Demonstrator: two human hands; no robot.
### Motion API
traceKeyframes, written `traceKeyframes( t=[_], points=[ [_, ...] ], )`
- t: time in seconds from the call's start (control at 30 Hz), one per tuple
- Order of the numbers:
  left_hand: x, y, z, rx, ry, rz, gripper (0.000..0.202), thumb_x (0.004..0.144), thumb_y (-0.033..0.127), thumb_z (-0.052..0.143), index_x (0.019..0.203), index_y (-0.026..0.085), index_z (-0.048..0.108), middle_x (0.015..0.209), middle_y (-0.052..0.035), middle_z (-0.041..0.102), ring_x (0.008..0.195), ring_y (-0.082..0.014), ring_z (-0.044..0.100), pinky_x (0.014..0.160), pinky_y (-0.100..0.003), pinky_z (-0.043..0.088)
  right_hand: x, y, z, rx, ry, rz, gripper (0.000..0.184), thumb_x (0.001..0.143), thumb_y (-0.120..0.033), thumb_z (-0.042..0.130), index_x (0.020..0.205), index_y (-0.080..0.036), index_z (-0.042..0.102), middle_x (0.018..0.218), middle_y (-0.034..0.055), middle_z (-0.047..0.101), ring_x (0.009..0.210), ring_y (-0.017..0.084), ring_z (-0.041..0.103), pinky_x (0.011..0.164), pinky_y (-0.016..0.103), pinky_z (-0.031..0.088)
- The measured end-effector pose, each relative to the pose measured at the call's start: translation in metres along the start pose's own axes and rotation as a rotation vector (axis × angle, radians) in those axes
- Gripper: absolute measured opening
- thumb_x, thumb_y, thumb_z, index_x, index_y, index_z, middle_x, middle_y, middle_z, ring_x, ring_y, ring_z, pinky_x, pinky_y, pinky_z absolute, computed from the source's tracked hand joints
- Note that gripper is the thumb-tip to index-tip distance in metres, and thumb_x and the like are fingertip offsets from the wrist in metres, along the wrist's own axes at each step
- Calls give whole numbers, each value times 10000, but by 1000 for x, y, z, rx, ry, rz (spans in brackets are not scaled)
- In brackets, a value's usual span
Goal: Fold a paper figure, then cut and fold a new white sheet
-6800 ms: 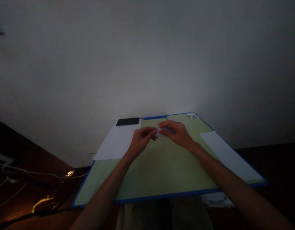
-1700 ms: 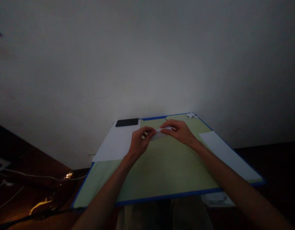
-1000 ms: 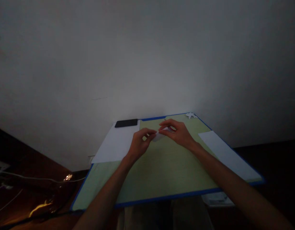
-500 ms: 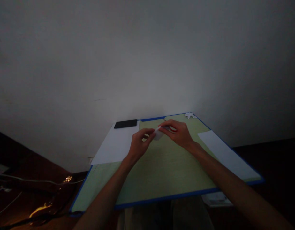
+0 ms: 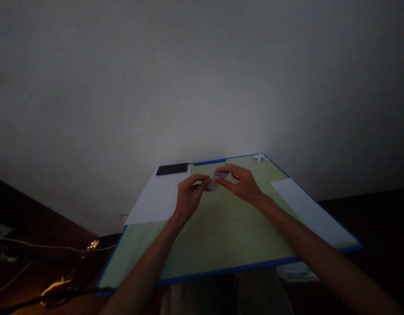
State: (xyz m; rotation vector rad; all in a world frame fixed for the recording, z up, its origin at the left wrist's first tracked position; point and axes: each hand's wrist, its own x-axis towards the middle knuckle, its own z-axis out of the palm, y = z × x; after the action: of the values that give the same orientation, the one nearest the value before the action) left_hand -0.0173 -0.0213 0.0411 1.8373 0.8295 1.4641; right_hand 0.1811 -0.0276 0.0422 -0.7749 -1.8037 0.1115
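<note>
Between my hands, above the middle of the green table top, is a small folded piece of white paper (image 5: 213, 183). My left hand (image 5: 190, 194) pinches its left end between thumb and fingers. The right side of the paper is held by my right hand (image 5: 243, 183), thumb below and forefinger on top. Something thin and dark red shows behind the right fingers, too dim to name. A thin pointed tip (image 5: 226, 164) sticks out just past the right knuckles; the rest of it is hidden.
The green table (image 5: 218, 245) has a blue edge and stands against a wall. A white sheet (image 5: 152, 199) lies at left under a black flat device (image 5: 172, 169). Another white sheet (image 5: 315, 212) lies at right. Folded white paper (image 5: 260, 157) sits in the far right corner. Cables (image 5: 57, 247) hang at lower left.
The paper has been turned so more of its face shows. My left hand has shifted slightly left, and the right fingers have spread a little across the paper.
</note>
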Motion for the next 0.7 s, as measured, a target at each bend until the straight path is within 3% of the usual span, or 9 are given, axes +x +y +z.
traceKeyframes(
  t=[0.23, 0.7],
  points=[
    [0, 5, -1, 4, 11, -9, 151, 831, 313, 757, 875, 169, 744, 871, -42, 739, 700, -165, 719, 614, -272, 650, 1, -5, 3, 8, 25, -28, 171, 880, -281, 749, 1042, -236, 719, 952, 29, 747, 875, 178, 690, 794, 324, 528],
    [-5, 3, 4, 96, -57, 190, 130, 913, 293, 681, 948, 186, 747, 930, -56, 736, 758, -155, 719, 614, -263, 656, 1, -6, 1, 20, 30, -85, 96, 901, -323, 721, 946, -242, 693, 867, 21, 713, 811, 179, 663, 752, 336, 510]
  ],
)
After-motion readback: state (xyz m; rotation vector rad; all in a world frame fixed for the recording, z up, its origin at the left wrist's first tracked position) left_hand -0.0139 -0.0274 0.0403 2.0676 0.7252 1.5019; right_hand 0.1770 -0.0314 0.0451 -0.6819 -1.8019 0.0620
